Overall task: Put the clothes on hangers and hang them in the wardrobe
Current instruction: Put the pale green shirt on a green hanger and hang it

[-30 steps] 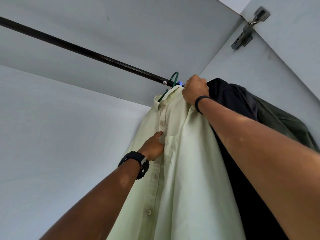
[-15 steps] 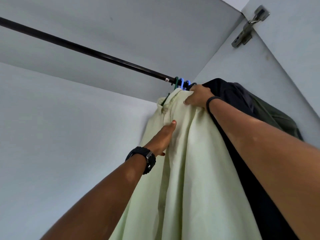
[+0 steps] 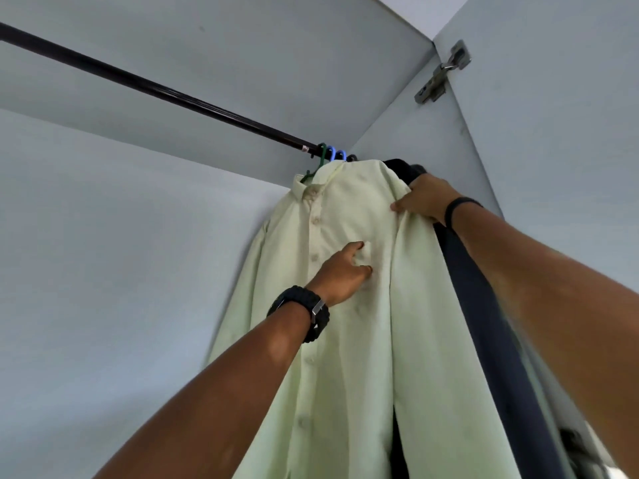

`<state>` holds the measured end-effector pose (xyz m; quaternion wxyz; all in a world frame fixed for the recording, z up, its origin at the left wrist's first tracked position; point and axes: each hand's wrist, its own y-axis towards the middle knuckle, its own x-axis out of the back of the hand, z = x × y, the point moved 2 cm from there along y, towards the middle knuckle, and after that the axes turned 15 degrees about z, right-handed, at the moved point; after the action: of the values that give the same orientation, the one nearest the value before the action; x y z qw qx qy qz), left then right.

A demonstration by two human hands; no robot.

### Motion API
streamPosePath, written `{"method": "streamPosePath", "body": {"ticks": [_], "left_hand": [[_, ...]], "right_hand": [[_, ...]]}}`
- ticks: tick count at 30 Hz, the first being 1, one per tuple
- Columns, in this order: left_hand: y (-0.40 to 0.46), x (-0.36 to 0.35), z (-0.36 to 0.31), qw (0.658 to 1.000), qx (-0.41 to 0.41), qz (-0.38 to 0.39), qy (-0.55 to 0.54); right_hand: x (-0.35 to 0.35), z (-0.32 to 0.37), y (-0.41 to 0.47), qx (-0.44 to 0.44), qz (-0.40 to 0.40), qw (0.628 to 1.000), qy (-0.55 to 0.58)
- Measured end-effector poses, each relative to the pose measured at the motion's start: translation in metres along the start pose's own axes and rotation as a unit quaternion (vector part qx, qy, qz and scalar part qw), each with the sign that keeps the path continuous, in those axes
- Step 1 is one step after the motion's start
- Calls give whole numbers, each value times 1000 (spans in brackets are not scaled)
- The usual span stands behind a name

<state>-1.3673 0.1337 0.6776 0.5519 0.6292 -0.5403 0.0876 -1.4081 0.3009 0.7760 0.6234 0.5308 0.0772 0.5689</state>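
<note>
A dark rail [image 3: 155, 88] runs from the upper left edge down toward the right corner of the pale wardrobe [image 3: 103, 271], where it meets the side wall. Near that end a green hanger hook [image 3: 323, 156] and two blue hanger hooks [image 3: 337, 155] sit close together on the rail. The light green shirt [image 3: 345, 357] hangs from the green hanger, collar up and button placket facing the camera, its body falling almost to the bottom edge.

The left hand [image 3: 340, 274], with a black watch [image 3: 301, 314] on its wrist, reaches up from the lower left and lies against the shirt's chest just right of the button line. Its fingers are curled into the cloth and pinch a small fold of it.

Further right and higher, the right hand [image 3: 425, 198], with a thin black band [image 3: 456, 210] on the wrist, grips the shirt at its shoulder seam, thumb on the front of the cloth and fingers wrapped behind the edge. The shirt thus lies between and under both hands, the left low on the front and the right at the top of the sleeve side.

Just behind the shirt's right edge hangs a dark navy garment [image 3: 494, 340], touching it along the side. At the top right a metal door hinge [image 3: 442, 72] is fixed to the wardrobe's side panel.
</note>
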Motion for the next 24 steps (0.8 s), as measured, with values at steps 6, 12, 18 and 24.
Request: {"method": "streamPosePath", "body": {"ticks": [6, 12, 18, 24], "left_hand": [[-48, -20, -1, 998, 13, -12, -63], [-115, -61, -4, 993, 63, 21, -96], [-199, -108, -23, 986, 120, -40, -112], [-297, -175, -64, 969, 184, -135, -92]], "right_hand": [[-34, -15, -78, -30, 33, 995, 86], [-64, -35, -175, -44, 64, 982, 170], [-95, -46, -274, -29, 63, 980, 184], [-119, -61, -388, 17, 122, 936, 330]]}}
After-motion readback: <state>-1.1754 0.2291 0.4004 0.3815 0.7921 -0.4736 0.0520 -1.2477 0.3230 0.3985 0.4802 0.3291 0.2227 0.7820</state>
